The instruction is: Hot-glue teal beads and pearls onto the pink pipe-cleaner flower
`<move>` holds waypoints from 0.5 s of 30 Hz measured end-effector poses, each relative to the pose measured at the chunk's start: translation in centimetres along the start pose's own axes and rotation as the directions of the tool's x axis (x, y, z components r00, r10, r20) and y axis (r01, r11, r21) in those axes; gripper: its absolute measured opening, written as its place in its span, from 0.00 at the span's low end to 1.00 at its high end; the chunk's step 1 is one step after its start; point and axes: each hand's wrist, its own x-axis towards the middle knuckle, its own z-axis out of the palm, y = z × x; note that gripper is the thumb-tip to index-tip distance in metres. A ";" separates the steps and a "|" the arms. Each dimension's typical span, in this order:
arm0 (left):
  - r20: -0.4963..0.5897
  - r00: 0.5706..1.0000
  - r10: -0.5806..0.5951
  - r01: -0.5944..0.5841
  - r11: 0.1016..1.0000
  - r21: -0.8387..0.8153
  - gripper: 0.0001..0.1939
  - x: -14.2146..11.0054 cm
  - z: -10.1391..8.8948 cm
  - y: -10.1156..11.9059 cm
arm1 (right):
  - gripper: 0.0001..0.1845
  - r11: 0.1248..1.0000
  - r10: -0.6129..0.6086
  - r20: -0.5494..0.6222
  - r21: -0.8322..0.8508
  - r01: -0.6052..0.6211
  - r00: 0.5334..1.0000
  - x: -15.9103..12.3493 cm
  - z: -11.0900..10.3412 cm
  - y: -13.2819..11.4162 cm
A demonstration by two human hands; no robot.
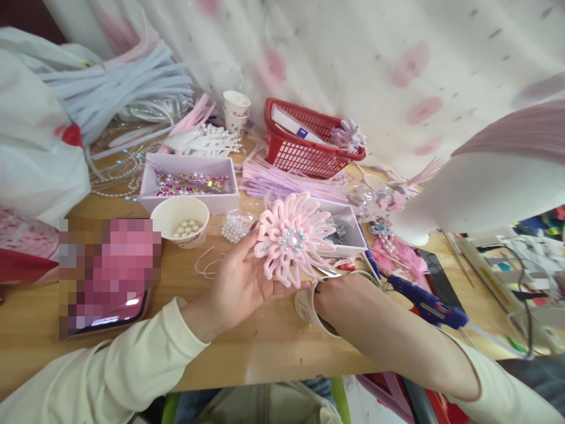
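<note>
A pink flower (293, 241) rests in the left hand (238, 280), the thumb pressed to its near-left petals and the fingers bent beneath it. The right hand (346, 300) dips into a paper cup (305, 307) just beside and below that grip; its fingertips are hidden inside, so whether they are spread or pinching something cannot be told.

The flower looks well advanced: looped petals fan out on every visible side, and blue beads ring a white pearl at its centre. Its back is out of sight, so any work left there cannot be judged. With the right hand inside the cup, the piece may not be finished; whatever that hand is after has not been added.

Supplies surround the grip. Just beyond the thumb lies a bag of pearls (235, 226); farther left, a bead cup (172, 212) and a gem box (189, 203). Lilac stems (291, 181) lie beyond the flower, before a red basket (304, 159). A blue glue gun (435, 303) lies right of the right hand.
</note>
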 end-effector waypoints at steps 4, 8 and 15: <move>0.008 1.000 -0.002 0.002 1.000 0.000 0.27 0.0 0.0 -0.1 | 0.19 1.000 -0.014 0.075 -0.002 0.014 0.997 0.2 -0.4 0.0; 0.025 1.000 -0.001 0.000 0.999 0.038 0.26 -0.1 -0.2 -0.1 | 0.17 0.999 -0.037 0.042 0.003 0.037 0.998 -0.6 -0.5 1.2; 0.033 0.999 0.000 -0.002 0.998 0.068 0.20 -0.2 -0.5 -0.2 | 0.16 0.993 -0.110 -0.147 0.020 0.114 0.983 -2.6 -1.0 3.6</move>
